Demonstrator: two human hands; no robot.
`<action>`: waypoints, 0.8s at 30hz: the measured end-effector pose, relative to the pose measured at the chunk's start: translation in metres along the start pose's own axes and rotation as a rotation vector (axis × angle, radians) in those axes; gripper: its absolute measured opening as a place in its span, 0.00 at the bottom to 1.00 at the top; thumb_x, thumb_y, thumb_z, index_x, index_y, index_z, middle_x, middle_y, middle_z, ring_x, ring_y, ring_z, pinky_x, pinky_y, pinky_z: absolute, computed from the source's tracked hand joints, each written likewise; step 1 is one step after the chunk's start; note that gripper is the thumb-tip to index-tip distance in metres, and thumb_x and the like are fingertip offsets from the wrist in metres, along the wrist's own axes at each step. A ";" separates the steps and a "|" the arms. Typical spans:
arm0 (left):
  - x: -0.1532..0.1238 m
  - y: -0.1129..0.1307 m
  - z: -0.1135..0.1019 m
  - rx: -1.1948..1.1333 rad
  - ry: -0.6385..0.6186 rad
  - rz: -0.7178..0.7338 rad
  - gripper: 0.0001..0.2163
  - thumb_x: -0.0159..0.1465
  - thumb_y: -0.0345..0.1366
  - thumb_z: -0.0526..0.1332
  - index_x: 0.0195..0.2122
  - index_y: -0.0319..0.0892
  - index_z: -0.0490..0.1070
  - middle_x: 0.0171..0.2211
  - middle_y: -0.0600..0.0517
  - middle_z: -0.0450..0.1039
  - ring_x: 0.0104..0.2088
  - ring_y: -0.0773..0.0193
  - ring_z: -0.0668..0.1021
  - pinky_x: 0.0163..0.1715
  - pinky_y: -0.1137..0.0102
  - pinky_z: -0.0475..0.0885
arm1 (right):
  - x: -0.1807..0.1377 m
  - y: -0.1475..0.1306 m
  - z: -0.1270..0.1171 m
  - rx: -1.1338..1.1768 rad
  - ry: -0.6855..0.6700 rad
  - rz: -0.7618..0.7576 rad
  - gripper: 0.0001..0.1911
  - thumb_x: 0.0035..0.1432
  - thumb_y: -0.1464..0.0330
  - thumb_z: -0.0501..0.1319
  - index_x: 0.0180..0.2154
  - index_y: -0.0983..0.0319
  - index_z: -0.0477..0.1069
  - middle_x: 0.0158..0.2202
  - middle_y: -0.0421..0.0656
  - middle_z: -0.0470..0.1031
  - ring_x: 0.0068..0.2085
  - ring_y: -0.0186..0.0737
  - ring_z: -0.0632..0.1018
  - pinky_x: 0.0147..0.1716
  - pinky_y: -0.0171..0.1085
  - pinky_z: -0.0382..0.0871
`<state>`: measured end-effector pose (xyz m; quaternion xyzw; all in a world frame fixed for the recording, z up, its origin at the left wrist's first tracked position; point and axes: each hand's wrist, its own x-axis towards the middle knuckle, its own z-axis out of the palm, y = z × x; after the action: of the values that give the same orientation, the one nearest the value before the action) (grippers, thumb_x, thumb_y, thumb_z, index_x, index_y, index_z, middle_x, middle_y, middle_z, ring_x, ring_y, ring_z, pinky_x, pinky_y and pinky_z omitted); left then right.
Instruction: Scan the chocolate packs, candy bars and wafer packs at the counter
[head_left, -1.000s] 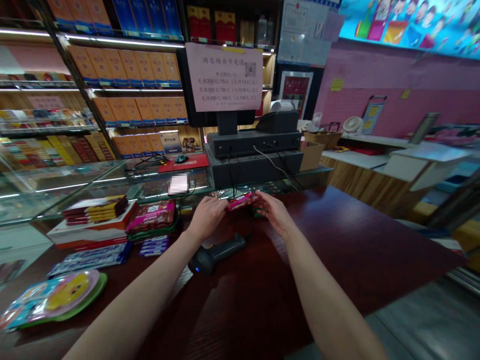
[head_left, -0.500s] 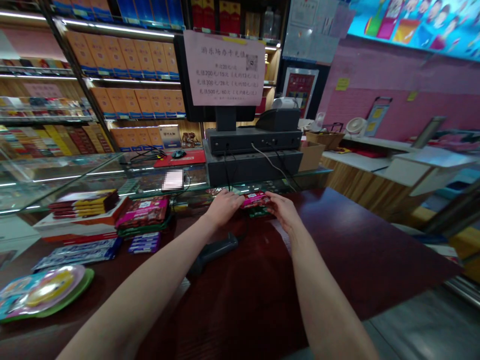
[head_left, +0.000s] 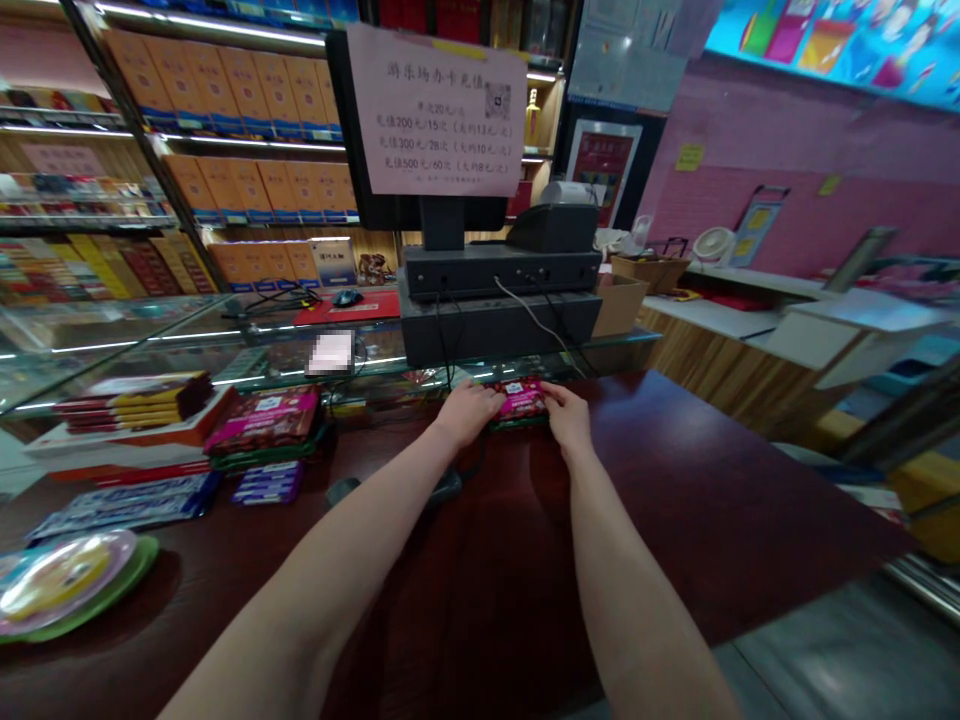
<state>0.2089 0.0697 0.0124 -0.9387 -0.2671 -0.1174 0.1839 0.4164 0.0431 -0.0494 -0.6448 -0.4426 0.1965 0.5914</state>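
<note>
A magenta and brown snack packet [head_left: 523,399] lies at the far side of the dark wooden counter, with a green edge showing beneath it. My left hand [head_left: 471,408] is closed on its left end, and my right hand [head_left: 567,412] pinches its right end. Under my left forearm rests a dark barcode scanner [head_left: 444,488], mostly hidden by the arm. Farther left sits a stack of similar magenta packets [head_left: 266,420].
A cash register [head_left: 502,275] with a sign-covered monitor stands behind the packet. On the left are a box of packets [head_left: 124,450], purple packs [head_left: 268,484], blue packets [head_left: 124,505] and a round colourful toy pack [head_left: 71,585]. Dark wood [head_left: 675,480] extends right.
The packet has come down flatter, its printed face now turned up more. My left hand has shifted slightly right, and the view has tilted and moved a little.
</note>
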 end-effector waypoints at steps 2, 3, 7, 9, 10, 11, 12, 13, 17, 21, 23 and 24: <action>0.001 0.000 0.001 -0.002 -0.001 -0.002 0.09 0.70 0.27 0.53 0.42 0.37 0.73 0.36 0.45 0.80 0.39 0.57 0.80 0.41 0.63 0.63 | 0.000 0.001 -0.001 -0.110 0.010 -0.014 0.18 0.58 0.68 0.58 0.48 0.56 0.80 0.49 0.45 0.82 0.51 0.44 0.79 0.56 0.47 0.69; 0.001 0.000 0.001 -0.003 -0.001 -0.001 0.09 0.70 0.27 0.53 0.42 0.37 0.73 0.36 0.45 0.80 0.39 0.57 0.80 0.41 0.63 0.63 | 0.000 0.001 -0.002 -0.152 0.014 -0.016 0.18 0.59 0.68 0.58 0.48 0.56 0.80 0.49 0.44 0.82 0.51 0.44 0.79 0.55 0.47 0.69; 0.000 0.001 -0.001 -0.014 0.003 0.013 0.09 0.69 0.26 0.53 0.41 0.37 0.73 0.38 0.44 0.80 0.40 0.57 0.80 0.40 0.62 0.63 | -0.002 -0.001 -0.005 -0.239 0.023 -0.030 0.18 0.60 0.67 0.57 0.47 0.53 0.81 0.48 0.44 0.83 0.51 0.46 0.79 0.55 0.49 0.68; -0.002 0.002 -0.002 -0.018 0.004 0.017 0.09 0.70 0.26 0.53 0.41 0.37 0.73 0.38 0.44 0.80 0.40 0.56 0.80 0.40 0.62 0.63 | -0.004 -0.001 -0.006 -0.256 0.021 -0.042 0.18 0.60 0.67 0.57 0.47 0.52 0.81 0.47 0.44 0.83 0.52 0.47 0.78 0.55 0.49 0.68; -0.002 0.002 -0.003 -0.019 0.004 0.017 0.09 0.70 0.26 0.53 0.41 0.37 0.73 0.38 0.44 0.80 0.40 0.56 0.80 0.40 0.62 0.63 | -0.005 -0.001 -0.007 -0.265 0.018 -0.044 0.18 0.60 0.67 0.57 0.47 0.52 0.81 0.47 0.45 0.83 0.52 0.47 0.78 0.55 0.49 0.68; -0.003 0.002 -0.003 -0.020 0.005 0.016 0.09 0.70 0.26 0.53 0.41 0.37 0.73 0.38 0.44 0.80 0.39 0.56 0.80 0.40 0.62 0.63 | -0.006 -0.002 -0.007 -0.277 0.013 -0.042 0.18 0.60 0.67 0.57 0.47 0.52 0.81 0.47 0.45 0.83 0.52 0.47 0.78 0.55 0.50 0.68; -0.003 0.002 -0.004 -0.020 0.005 0.013 0.09 0.70 0.26 0.53 0.42 0.37 0.73 0.37 0.44 0.80 0.39 0.56 0.80 0.40 0.62 0.63 | -0.006 -0.002 -0.007 -0.295 0.008 -0.037 0.18 0.60 0.67 0.57 0.47 0.52 0.81 0.47 0.45 0.83 0.51 0.47 0.78 0.55 0.50 0.68; -0.004 0.002 -0.004 -0.021 0.006 0.010 0.09 0.70 0.26 0.53 0.42 0.37 0.73 0.37 0.44 0.80 0.39 0.56 0.80 0.40 0.62 0.63 | -0.007 -0.002 -0.007 -0.318 0.002 -0.028 0.18 0.60 0.67 0.57 0.47 0.52 0.81 0.47 0.46 0.83 0.51 0.48 0.78 0.55 0.50 0.68; -0.006 0.003 -0.004 -0.026 0.002 -0.005 0.09 0.69 0.25 0.53 0.42 0.38 0.73 0.38 0.44 0.79 0.40 0.57 0.80 0.40 0.63 0.63 | -0.010 -0.006 -0.007 -0.403 -0.012 -0.003 0.19 0.61 0.68 0.55 0.48 0.53 0.81 0.48 0.47 0.82 0.50 0.50 0.79 0.54 0.51 0.69; -0.008 0.003 -0.004 -0.035 -0.012 -0.016 0.09 0.69 0.25 0.54 0.43 0.38 0.73 0.39 0.44 0.80 0.41 0.57 0.80 0.40 0.63 0.64 | -0.011 -0.008 -0.006 -0.428 -0.001 -0.012 0.20 0.61 0.68 0.54 0.49 0.55 0.81 0.47 0.48 0.82 0.50 0.51 0.79 0.53 0.50 0.70; -0.009 0.004 -0.004 -0.040 -0.018 -0.019 0.09 0.69 0.26 0.53 0.43 0.38 0.73 0.40 0.44 0.80 0.41 0.56 0.80 0.40 0.62 0.64 | -0.012 -0.007 -0.006 -0.424 -0.003 -0.017 0.21 0.61 0.68 0.53 0.50 0.56 0.80 0.48 0.49 0.82 0.51 0.51 0.79 0.53 0.49 0.70; -0.010 0.004 -0.004 -0.043 -0.021 -0.021 0.09 0.69 0.26 0.53 0.43 0.38 0.73 0.40 0.44 0.80 0.41 0.56 0.80 0.40 0.62 0.64 | -0.012 -0.007 -0.005 -0.418 -0.005 -0.020 0.21 0.62 0.68 0.53 0.50 0.56 0.80 0.49 0.49 0.82 0.51 0.50 0.79 0.53 0.48 0.70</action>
<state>0.2026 0.0601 0.0120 -0.9408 -0.2760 -0.1152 0.1596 0.4120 0.0296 -0.0452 -0.7484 -0.4816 0.0961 0.4458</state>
